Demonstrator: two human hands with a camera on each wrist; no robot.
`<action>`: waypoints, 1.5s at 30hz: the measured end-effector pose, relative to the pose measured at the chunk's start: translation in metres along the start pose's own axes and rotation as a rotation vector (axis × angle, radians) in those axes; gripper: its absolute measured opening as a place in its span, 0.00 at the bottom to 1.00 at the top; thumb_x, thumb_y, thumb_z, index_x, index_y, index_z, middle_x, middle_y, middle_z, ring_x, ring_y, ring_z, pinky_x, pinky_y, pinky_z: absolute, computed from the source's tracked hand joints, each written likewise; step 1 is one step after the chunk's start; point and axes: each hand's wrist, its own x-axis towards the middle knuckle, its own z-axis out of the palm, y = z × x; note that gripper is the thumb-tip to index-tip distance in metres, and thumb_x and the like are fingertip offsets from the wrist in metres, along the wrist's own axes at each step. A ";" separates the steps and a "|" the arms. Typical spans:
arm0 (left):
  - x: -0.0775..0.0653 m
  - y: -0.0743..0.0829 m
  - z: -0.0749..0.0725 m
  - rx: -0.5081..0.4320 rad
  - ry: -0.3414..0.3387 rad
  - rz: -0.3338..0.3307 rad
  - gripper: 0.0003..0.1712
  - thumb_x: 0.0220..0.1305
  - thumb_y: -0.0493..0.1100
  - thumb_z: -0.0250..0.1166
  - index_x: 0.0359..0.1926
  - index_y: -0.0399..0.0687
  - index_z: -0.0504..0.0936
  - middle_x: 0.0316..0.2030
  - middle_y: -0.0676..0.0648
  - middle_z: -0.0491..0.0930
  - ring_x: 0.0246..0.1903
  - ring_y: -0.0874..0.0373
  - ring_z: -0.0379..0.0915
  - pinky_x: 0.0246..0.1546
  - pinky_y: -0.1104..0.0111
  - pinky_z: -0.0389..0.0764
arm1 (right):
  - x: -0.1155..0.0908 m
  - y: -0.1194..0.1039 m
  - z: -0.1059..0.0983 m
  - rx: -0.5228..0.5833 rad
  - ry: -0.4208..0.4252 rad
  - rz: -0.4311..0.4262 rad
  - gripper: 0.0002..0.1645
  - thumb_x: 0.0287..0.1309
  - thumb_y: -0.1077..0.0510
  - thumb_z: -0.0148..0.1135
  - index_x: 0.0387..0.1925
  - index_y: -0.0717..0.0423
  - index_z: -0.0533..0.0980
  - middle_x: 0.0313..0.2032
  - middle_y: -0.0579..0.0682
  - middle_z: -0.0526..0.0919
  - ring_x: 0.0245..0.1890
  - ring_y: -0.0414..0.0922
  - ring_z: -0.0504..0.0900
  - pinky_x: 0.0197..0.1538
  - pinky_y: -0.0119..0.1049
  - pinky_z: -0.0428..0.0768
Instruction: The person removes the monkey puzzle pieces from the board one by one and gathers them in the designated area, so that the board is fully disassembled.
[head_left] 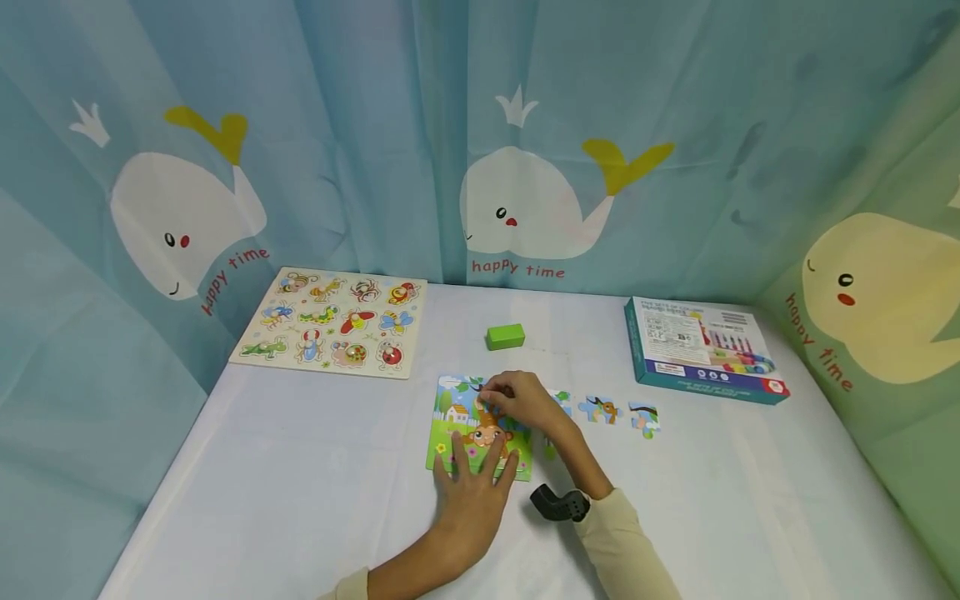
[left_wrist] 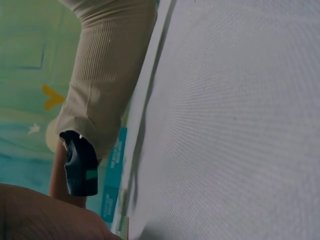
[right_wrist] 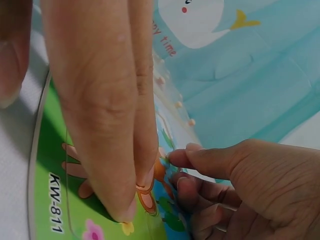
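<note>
A jigsaw puzzle board (head_left: 435,454) with a monkey picture lies flat on the table. My left hand (head_left: 471,510) rests on its lower part, fingers straight and spread over the green area. In the right wrist view those fingers (right_wrist: 100,110) press the board near the printed "KW-811". At the board's upper part, my right hand (head_left: 528,404) pinches a puzzle piece between thumb and index finger, the fingertips mostly covering it against the picture. Right of the board lie loose pieces: one with a brown animal (head_left: 602,409), one with a dark branch (head_left: 643,418), and others partly behind the right forearm.
A green block (head_left: 506,337) sits behind the puzzle. At the back left lies a wooden insect peg board (head_left: 412,333); a teal-edged box (head_left: 705,350) is at the back right. A whale-print curtain (head_left: 442,167) hangs behind. The right wrist carries a black device (head_left: 558,504).
</note>
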 end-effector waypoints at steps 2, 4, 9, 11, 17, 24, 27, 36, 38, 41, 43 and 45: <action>0.000 0.000 0.000 0.005 0.006 0.001 0.37 0.58 0.47 0.71 0.69 0.59 0.70 0.72 0.45 0.62 0.61 0.20 0.60 0.44 0.31 0.72 | 0.000 0.000 0.000 0.000 0.012 0.003 0.10 0.64 0.57 0.62 0.36 0.58 0.85 0.30 0.51 0.85 0.23 0.35 0.78 0.30 0.29 0.77; 0.000 0.000 0.001 0.010 0.013 0.004 0.37 0.58 0.48 0.71 0.69 0.58 0.70 0.72 0.45 0.62 0.61 0.20 0.60 0.44 0.31 0.72 | 0.000 0.001 0.000 0.004 0.017 0.013 0.10 0.64 0.57 0.62 0.37 0.59 0.85 0.30 0.52 0.86 0.23 0.36 0.79 0.30 0.29 0.77; -0.001 0.000 0.003 0.030 0.022 0.017 0.38 0.57 0.49 0.72 0.69 0.58 0.70 0.71 0.44 0.62 0.61 0.20 0.61 0.43 0.32 0.73 | -0.001 0.000 -0.002 0.033 -0.010 0.055 0.11 0.64 0.56 0.62 0.37 0.59 0.85 0.27 0.51 0.86 0.23 0.37 0.80 0.30 0.29 0.78; -0.001 0.000 0.004 0.034 0.025 0.020 0.38 0.57 0.49 0.72 0.69 0.58 0.70 0.71 0.44 0.62 0.61 0.20 0.61 0.43 0.32 0.73 | 0.000 0.000 -0.002 0.031 -0.020 0.052 0.11 0.65 0.56 0.61 0.36 0.58 0.85 0.25 0.50 0.85 0.21 0.37 0.78 0.29 0.29 0.77; 0.000 -0.001 0.004 0.028 0.022 0.014 0.38 0.57 0.48 0.72 0.69 0.57 0.69 0.71 0.45 0.62 0.61 0.21 0.61 0.42 0.32 0.73 | 0.002 -0.001 -0.003 0.032 -0.031 0.005 0.10 0.66 0.56 0.60 0.34 0.58 0.83 0.24 0.50 0.81 0.21 0.37 0.74 0.28 0.30 0.74; 0.000 -0.002 0.002 0.031 0.024 0.011 0.37 0.57 0.47 0.72 0.68 0.58 0.70 0.70 0.45 0.63 0.60 0.21 0.63 0.42 0.33 0.74 | 0.002 0.001 -0.002 0.083 -0.038 0.002 0.09 0.66 0.57 0.60 0.36 0.59 0.82 0.28 0.52 0.83 0.24 0.40 0.79 0.30 0.30 0.77; 0.001 -0.002 0.001 0.025 0.022 0.009 0.37 0.56 0.47 0.72 0.68 0.58 0.71 0.70 0.46 0.64 0.60 0.21 0.63 0.42 0.33 0.74 | 0.001 0.002 -0.001 0.104 -0.042 0.004 0.08 0.65 0.58 0.61 0.36 0.59 0.81 0.29 0.52 0.84 0.25 0.41 0.81 0.32 0.31 0.79; 0.003 -0.002 0.001 0.005 0.008 0.003 0.38 0.56 0.49 0.72 0.68 0.60 0.71 0.71 0.47 0.63 0.61 0.22 0.61 0.42 0.32 0.74 | 0.001 0.001 -0.002 0.116 -0.049 0.054 0.06 0.61 0.61 0.65 0.37 0.61 0.81 0.29 0.51 0.83 0.26 0.38 0.79 0.33 0.29 0.78; 0.003 -0.002 0.000 -0.002 0.000 0.006 0.38 0.56 0.49 0.72 0.68 0.60 0.71 0.71 0.46 0.62 0.61 0.21 0.61 0.41 0.31 0.73 | 0.001 0.001 -0.001 0.097 -0.064 0.060 0.05 0.60 0.61 0.65 0.37 0.60 0.82 0.28 0.49 0.83 0.25 0.37 0.78 0.33 0.28 0.77; 0.003 -0.003 -0.002 -0.005 -0.020 0.012 0.38 0.58 0.49 0.71 0.69 0.59 0.70 0.72 0.46 0.61 0.62 0.21 0.60 0.42 0.31 0.73 | 0.002 0.001 -0.001 0.070 -0.090 0.054 0.06 0.59 0.59 0.68 0.35 0.58 0.82 0.27 0.48 0.82 0.24 0.36 0.76 0.32 0.28 0.76; 0.002 -0.002 -0.002 -0.001 -0.033 0.013 0.38 0.58 0.49 0.71 0.69 0.59 0.69 0.73 0.46 0.60 0.62 0.21 0.60 0.42 0.31 0.73 | 0.002 0.001 0.000 0.055 -0.110 0.049 0.09 0.57 0.58 0.70 0.37 0.58 0.81 0.27 0.47 0.81 0.24 0.36 0.75 0.32 0.28 0.76; 0.002 -0.002 -0.002 0.005 -0.046 0.014 0.39 0.58 0.49 0.71 0.70 0.60 0.68 0.73 0.46 0.58 0.62 0.21 0.59 0.42 0.31 0.73 | 0.002 0.000 0.000 0.040 -0.131 0.039 0.14 0.54 0.57 0.72 0.40 0.59 0.79 0.27 0.48 0.79 0.24 0.36 0.75 0.31 0.29 0.76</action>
